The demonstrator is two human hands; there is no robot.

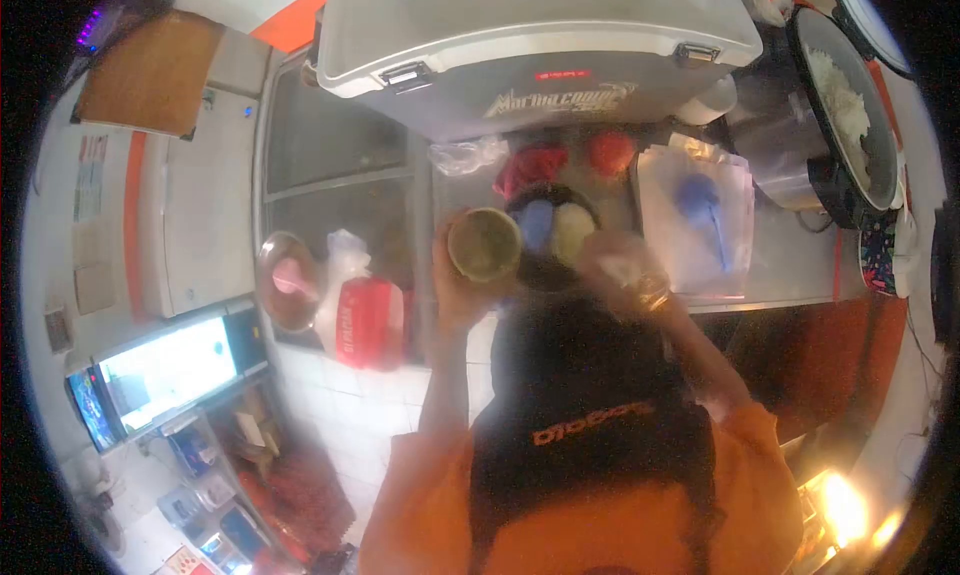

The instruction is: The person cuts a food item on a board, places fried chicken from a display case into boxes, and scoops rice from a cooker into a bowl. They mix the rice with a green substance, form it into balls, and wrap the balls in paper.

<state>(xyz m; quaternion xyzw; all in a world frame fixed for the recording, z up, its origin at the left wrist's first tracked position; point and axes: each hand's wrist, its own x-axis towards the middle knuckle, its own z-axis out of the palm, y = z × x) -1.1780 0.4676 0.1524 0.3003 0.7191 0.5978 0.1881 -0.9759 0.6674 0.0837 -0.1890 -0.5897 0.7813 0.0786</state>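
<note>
My left hand (461,297) is wrapped around a round, greenish-yellow cup-like container (486,245), its open top facing up. To its right is a dark bowl (548,278) with a blue piece (537,224) and a pale, rounded piece (573,233) in it. My right hand (622,268), with a gold-coloured watch at the wrist, is at the bowl's right edge. Motion smears its fingers, and I cannot tell whether the whitish patch there is something held. Close behind the bowl lies a red cloth-like bundle (529,169).
A large white cooler box (540,85) stands behind the bowl. Sheets of paper (740,230) with a blue spoon (715,215) on them lie to the right, near a rice pot (845,105). A metal bowl (287,320) and a red-white bag (369,325) sit left.
</note>
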